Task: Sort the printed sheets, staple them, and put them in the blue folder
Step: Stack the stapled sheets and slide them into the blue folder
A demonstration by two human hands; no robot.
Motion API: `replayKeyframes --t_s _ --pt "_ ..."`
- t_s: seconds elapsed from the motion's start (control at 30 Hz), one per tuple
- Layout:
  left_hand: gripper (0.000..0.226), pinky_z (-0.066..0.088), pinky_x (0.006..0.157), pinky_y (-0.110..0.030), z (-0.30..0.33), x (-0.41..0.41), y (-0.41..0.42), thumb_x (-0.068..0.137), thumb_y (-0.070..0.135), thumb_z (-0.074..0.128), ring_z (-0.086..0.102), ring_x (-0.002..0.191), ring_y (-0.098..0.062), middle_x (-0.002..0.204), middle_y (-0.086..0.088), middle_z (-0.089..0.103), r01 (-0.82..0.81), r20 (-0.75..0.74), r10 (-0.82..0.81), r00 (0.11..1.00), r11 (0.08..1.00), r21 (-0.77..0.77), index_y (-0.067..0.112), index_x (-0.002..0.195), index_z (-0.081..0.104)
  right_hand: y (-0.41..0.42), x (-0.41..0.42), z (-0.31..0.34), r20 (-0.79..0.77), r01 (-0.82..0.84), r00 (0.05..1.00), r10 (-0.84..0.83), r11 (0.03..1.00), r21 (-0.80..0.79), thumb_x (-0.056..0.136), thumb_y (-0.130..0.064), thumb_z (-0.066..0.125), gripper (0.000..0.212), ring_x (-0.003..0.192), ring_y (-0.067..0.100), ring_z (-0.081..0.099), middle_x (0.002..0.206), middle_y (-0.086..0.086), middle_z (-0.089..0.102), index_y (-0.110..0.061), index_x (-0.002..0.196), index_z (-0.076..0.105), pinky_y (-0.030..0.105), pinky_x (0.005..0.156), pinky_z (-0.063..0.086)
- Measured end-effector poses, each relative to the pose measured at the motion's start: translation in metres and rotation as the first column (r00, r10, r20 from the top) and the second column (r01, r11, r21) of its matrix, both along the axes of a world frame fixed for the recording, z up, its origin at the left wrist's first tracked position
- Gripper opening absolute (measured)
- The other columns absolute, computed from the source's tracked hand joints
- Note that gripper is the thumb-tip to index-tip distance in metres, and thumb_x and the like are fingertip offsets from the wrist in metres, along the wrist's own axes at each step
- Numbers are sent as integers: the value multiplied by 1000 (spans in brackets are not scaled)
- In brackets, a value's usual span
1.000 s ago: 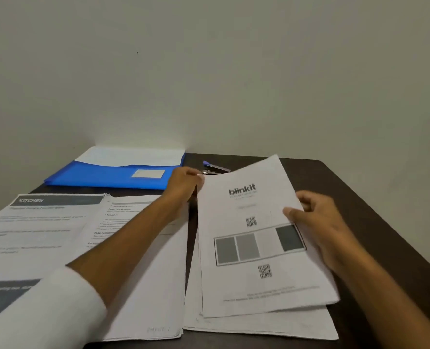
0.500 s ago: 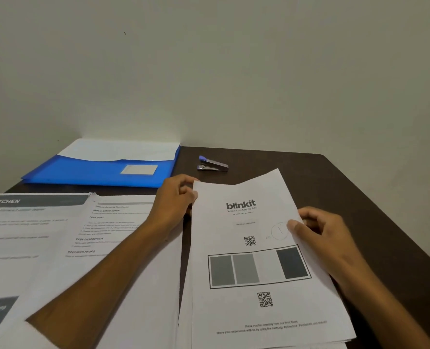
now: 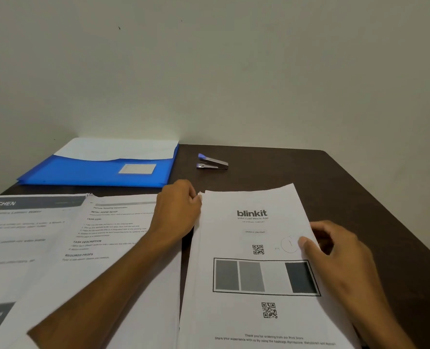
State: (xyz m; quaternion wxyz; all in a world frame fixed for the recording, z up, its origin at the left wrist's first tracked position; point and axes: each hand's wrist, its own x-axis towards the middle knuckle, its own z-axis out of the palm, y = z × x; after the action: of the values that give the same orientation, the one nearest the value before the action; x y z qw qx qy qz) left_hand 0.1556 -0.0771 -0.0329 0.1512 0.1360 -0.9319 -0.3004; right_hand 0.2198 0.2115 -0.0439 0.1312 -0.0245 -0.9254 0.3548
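A stack of printed sheets topped by a "blinkit" page (image 3: 254, 270) lies on the dark table in front of me. My left hand (image 3: 177, 212) grips the stack's top left corner. My right hand (image 3: 334, 255) holds its right edge, thumb on the top page. Two more printed sheets lie to the left: a text page (image 3: 103, 248) under my left forearm and a "KITCHEN" page (image 3: 20, 235). The blue folder (image 3: 93, 172) lies at the back left with white paper showing in it. A small blue and silver stapler (image 3: 212, 162) sits behind the stack.
The dark wooden table (image 3: 347, 197) ends at a plain wall at the back and has its right edge close to my right hand. Bare tabletop shows to the right of the stapler.
The blinkit stack has come down and toward me, settling flat on the sheets under it. Both hands stayed on its edges. The view tilted, so the folder and stapler sit higher.
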Motion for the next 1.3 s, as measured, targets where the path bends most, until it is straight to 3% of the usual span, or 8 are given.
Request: replayKeyframes --t_s 0.1,0.2,0.33,0.5,0.77,0.97,1.1,1.3 --pt "24 43 77 -28 6 5 7 105 37 61 52 74 -14 76 2 51 -4 105 12 994 998 -70 15 97 58 -6 7 4 81 6 996 -24 976 216 98 -40 67 42 111 18 54 128 3 61 -21 136 64 34 88 45" --pt "26 43 75 -30 10 10 16 105 41 60 53 78 -14 77 3 48 25 156 -5 988 991 -128 18 97 52 -12 14 9 147 -7 989 -29 970 241 99 -43 65 47 112 18 54 125 2 56 -20 139 59 31 88 45" --pt "28 40 72 -29 10 11 24 104 41 61 47 70 -13 79 3 47 53 203 -33 979 994 -96 20 93 47 -18 12 11 192 -6 981 -23 989 150 97 -40 70 39 100 17 59 116 0 60 -19 129 61 28 74 44" --pt "26 41 63 -26 12 -1 16 101 24 69 52 69 -15 77 -5 52 -7 230 -30 973 988 157 13 83 54 -18 8 11 171 100 980 -101 995 17 95 -33 71 16 85 17 64 98 0 68 -20 98 62 32 63 47" --pt "15 51 76 -28 32 20 37 105 20 59 60 88 -14 92 -1 64 187 -22 -197 980 886 424 13 93 65 -26 26 21 115 113 989 -95 980 -164 102 -22 61 10 79 16 61 95 4 65 -17 96 56 29 57 42" --pt "37 43 62 -24 77 30 39 106 25 57 49 61 -11 67 -1 52 189 -264 -59 963 845 501 16 71 52 -31 30 86 -99 26 994 -41 989 -147 104 -20 60 16 79 17 60 103 4 64 -12 117 54 26 60 41" --pt "27 50 67 -32 112 28 -14 99 22 68 62 67 -22 74 -5 66 167 -354 60 933 801 574 4 78 69 -60 24 123 -172 -162 979 107 923 -349 99 -21 68 24 100 29 72 112 2 75 -18 122 62 51 90 59" --pt "31 52 75 -33 99 47 -124 91 23 75 60 70 -21 74 -10 67 10 -283 145 948 876 482 0 74 66 -141 28 93 -41 -386 909 414 802 -456 96 -4 68 23 96 16 78 109 -6 80 -19 114 69 42 88 63"
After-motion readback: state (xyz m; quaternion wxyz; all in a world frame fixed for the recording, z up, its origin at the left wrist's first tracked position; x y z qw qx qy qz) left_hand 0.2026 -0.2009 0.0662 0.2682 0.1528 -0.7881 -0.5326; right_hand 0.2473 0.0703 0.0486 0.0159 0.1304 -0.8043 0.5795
